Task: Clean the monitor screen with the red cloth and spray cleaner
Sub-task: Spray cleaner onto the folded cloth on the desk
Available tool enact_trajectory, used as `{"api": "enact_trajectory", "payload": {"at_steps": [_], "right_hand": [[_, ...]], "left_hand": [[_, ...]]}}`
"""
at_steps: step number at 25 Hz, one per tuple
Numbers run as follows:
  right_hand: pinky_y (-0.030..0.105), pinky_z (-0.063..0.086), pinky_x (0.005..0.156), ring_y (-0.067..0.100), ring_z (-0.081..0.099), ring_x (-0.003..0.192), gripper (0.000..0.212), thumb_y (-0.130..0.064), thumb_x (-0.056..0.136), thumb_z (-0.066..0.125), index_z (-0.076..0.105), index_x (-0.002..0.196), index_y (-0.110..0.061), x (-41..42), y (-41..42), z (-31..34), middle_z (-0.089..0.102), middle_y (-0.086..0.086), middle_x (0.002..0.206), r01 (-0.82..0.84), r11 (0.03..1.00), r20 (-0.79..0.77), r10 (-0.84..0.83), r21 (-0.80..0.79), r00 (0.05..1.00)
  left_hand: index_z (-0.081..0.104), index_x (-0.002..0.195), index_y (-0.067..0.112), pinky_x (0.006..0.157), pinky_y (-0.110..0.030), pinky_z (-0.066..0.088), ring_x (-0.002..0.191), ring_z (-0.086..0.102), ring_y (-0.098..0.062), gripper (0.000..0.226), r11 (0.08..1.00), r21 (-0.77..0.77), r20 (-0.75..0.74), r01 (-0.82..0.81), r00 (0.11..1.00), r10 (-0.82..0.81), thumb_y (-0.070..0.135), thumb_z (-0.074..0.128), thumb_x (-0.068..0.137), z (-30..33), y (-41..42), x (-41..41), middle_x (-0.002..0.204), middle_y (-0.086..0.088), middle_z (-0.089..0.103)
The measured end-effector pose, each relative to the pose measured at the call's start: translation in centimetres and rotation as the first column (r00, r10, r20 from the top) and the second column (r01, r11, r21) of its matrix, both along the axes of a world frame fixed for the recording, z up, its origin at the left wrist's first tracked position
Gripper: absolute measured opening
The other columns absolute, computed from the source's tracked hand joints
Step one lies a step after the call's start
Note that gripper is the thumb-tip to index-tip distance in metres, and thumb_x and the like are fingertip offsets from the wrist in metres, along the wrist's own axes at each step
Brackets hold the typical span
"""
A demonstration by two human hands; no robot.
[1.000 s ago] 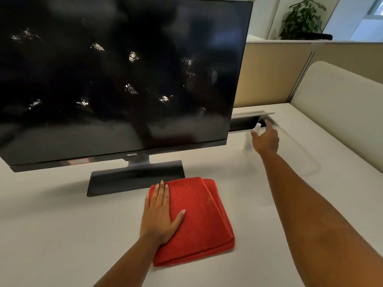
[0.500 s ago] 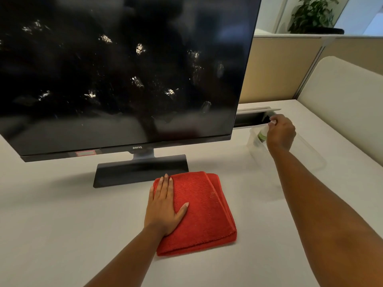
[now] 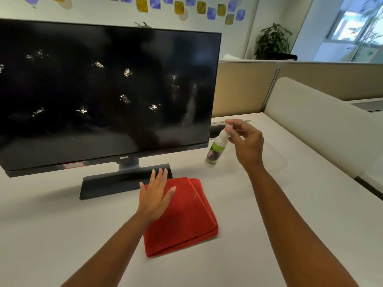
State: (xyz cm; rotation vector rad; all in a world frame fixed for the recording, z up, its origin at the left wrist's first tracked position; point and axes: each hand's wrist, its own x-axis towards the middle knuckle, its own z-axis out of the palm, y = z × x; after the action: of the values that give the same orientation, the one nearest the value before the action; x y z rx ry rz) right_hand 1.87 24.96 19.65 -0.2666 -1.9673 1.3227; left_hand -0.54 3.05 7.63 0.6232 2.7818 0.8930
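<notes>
A black monitor (image 3: 103,90) stands on the white desk (image 3: 62,235), its dark screen dotted with pale smudges. A folded red cloth (image 3: 186,216) lies in front of its base. My left hand (image 3: 155,195) rests flat on the cloth's left part, fingers straight. To the right of the screen, my right hand (image 3: 245,141) pinches the top of a small white spray bottle (image 3: 215,150) with a green label. The bottle hangs tilted above the desk.
A clear plastic tray (image 3: 275,158) sits on the desk behind my right hand. A cable slot (image 3: 217,129) opens at the desk's back edge. Beige partitions (image 3: 310,121) run along the back and right. A potted plant (image 3: 273,42) stands beyond them.
My right hand has taken the spray bottle from the tray and lifted it toward the screen. The view has tilted up. My left hand stays on the cloth.
</notes>
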Motion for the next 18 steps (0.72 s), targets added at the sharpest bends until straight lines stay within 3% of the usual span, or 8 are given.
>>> {"api": "enact_trajectory", "payload": {"at_steps": [2,4,6,8,10,12,15,18], "right_hand": [[0.025,0.056,0.075,0.016,0.060,0.092,0.021,-0.007,0.085,0.060,0.063,0.105,-0.013,1.7,-3.2,-0.3,0.062,-0.002,0.099,-0.173,0.975,0.040,0.180,-0.138,0.983],[0.021,0.056,0.073,0.019,0.061,0.097,0.023,-0.005,0.085,0.060,0.061,0.104,-0.017,3.0,-6.0,-0.5,0.062,0.006,0.102,-0.289,0.930,0.040,0.305,-0.227,0.951],[0.020,0.057,0.073,0.016,0.063,0.095,0.025,-0.006,0.084,0.060,0.059,0.104,-0.021,3.7,-7.9,-0.5,0.064,0.003,0.098,-0.338,0.903,0.006,0.352,-0.264,0.936],[0.021,0.056,0.075,0.010,0.063,0.091,0.029,-0.008,0.084,0.062,0.057,0.109,-0.022,4.2,-9.2,-0.6,0.063,-0.007,0.095,-0.350,0.888,0.005,0.368,-0.298,0.930],[0.020,0.054,0.076,0.006,0.061,0.090,0.041,-0.014,0.083,0.064,0.052,0.122,-0.020,4.8,-10.6,-1.2,0.059,-0.014,0.100,-0.342,0.894,0.107,0.385,-0.289,0.917],[0.024,0.053,0.081,0.009,0.059,0.098,0.051,-0.020,0.082,0.066,0.047,0.130,-0.017,5.2,-11.9,-2.0,0.059,-0.008,0.112,-0.313,0.921,0.252,0.368,-0.233,0.895],[0.027,0.049,0.089,0.015,0.057,0.108,0.046,-0.022,0.087,0.060,0.047,0.130,-0.014,5.7,-12.9,-2.6,0.058,0.005,0.125,-0.283,0.940,0.271,0.328,-0.192,0.905],[0.020,0.050,0.083,0.015,0.058,0.104,0.035,-0.020,0.094,0.046,0.042,0.129,-0.021,5.9,-12.4,-2.4,0.059,0.004,0.117,-0.341,0.903,0.155,0.388,-0.261,0.909]], "left_hand": [[0.016,0.142,0.027,0.113,-0.040,0.015,0.137,0.018,-0.011,0.063,0.930,0.357,0.097,0.082,0.987,-0.124,0.045,0.044,0.088,3.6,0.9,1.1,0.147,0.010,0.021],[0.032,0.135,0.028,0.097,-0.029,0.034,0.119,0.042,-0.007,0.058,0.849,0.512,0.149,0.134,0.959,-0.241,0.041,0.054,0.084,5.8,1.1,2.5,0.130,0.012,0.042],[0.045,0.118,0.027,0.081,-0.023,0.043,0.096,0.057,-0.005,0.043,0.811,0.568,0.127,0.140,0.959,-0.255,0.041,0.056,0.080,6.2,0.8,3.2,0.108,0.002,0.060],[0.046,0.109,0.024,0.069,-0.015,0.047,0.078,0.060,0.003,0.028,0.795,0.593,0.060,0.127,0.978,-0.201,0.032,0.052,0.083,6.0,0.3,3.9,0.089,0.003,0.062],[0.046,0.104,0.029,0.064,-0.015,0.048,0.071,0.059,0.008,0.017,0.768,0.632,0.007,0.105,0.990,-0.141,0.024,0.049,0.088,5.7,0.1,4.5,0.084,0.007,0.060],[0.041,0.106,0.034,0.065,-0.013,0.049,0.074,0.059,0.011,0.023,0.742,0.663,-0.016,0.094,0.994,-0.111,0.020,0.048,0.088,5.7,0.3,5.0,0.088,0.012,0.057],[0.037,0.109,0.036,0.070,-0.013,0.048,0.082,0.061,0.003,0.033,0.734,0.672,-0.050,0.098,0.995,-0.087,0.049,0.049,0.081,5.7,0.0,5.7,0.097,0.019,0.055],[0.043,0.115,0.025,0.077,-0.009,0.040,0.095,0.054,0.004,0.069,0.815,0.572,-0.215,0.097,0.976,0.035,0.077,0.032,0.071,3.7,-1.7,5.5,0.103,0.022,0.052]]}}
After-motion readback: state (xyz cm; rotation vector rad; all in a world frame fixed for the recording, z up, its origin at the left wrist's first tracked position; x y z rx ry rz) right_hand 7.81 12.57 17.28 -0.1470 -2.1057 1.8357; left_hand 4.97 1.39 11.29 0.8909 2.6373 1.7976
